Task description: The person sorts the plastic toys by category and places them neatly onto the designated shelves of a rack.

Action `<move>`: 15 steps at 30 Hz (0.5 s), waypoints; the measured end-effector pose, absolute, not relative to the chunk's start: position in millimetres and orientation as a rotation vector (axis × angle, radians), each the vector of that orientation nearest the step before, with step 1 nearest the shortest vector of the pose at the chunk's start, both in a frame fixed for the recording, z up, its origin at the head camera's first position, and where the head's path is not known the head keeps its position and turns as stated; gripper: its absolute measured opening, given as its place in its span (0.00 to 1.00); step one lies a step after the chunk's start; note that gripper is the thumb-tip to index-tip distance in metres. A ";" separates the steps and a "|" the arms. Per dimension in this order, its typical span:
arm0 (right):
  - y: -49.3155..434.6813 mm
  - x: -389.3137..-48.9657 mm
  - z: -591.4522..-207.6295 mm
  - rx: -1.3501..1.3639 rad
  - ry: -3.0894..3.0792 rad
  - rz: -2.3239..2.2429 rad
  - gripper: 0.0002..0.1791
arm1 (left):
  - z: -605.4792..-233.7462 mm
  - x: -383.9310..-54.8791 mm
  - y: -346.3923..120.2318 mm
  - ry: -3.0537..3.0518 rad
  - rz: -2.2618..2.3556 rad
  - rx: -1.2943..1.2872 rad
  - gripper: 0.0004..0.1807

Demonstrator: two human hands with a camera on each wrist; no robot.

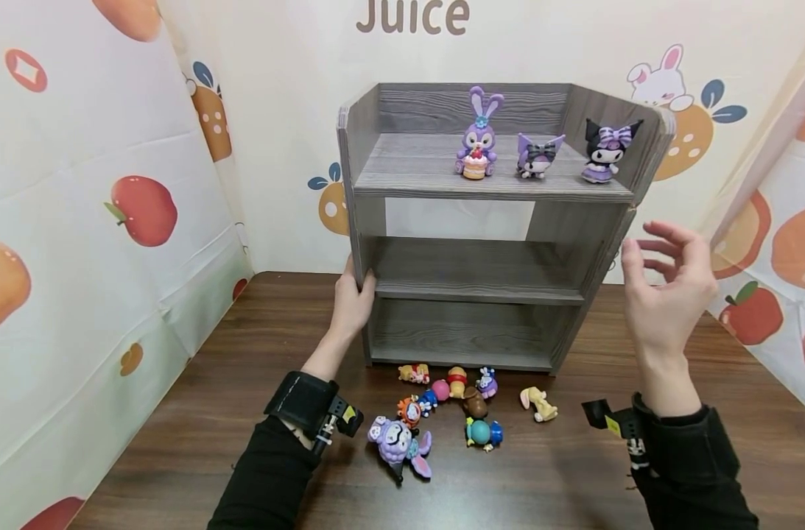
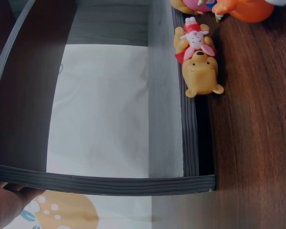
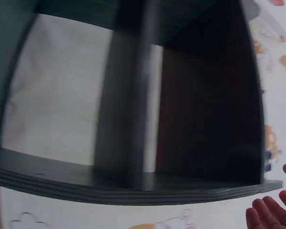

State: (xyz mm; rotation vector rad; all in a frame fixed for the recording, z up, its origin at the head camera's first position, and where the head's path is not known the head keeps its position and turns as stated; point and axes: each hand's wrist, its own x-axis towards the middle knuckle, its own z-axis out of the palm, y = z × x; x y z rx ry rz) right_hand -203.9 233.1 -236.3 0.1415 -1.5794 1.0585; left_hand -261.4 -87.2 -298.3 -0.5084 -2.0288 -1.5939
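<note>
A grey wood-grain shelf stands on the table, seen whole in the head view. My left hand grips the edge of its left side panel, with the thumb in front and fingers partly hidden behind. In the left wrist view, a bit of that hand shows at the panel. My right hand is raised beside the right panel, apart from it, fingers loosely bent and holding nothing. On the top board stand a purple rabbit figurine, a small purple-eared figurine and a black-hooded figurine with a striped bow.
Several small figurines lie on the brown table before the shelf. Among them are a bear figurine, a large purple figurine and a cream long-eared figurine. Fruit-printed sheets hang behind and at both sides.
</note>
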 end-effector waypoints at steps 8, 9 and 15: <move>242.2 -222.4 -272.5 0.085 -1.799 1.105 0.25 | -295.9 -261.0 -88.1 -2.026 -1.582 -0.498 0.23; 243.1 -223.4 -276.0 0.082 -1.825 1.105 0.26 | -295.9 -260.9 -87.8 -2.026 -1.582 -0.500 0.23; 246.2 -228.9 -296.0 0.050 -1.974 1.112 0.27 | -297.2 -259.5 -85.9 -2.041 -1.588 -0.503 0.23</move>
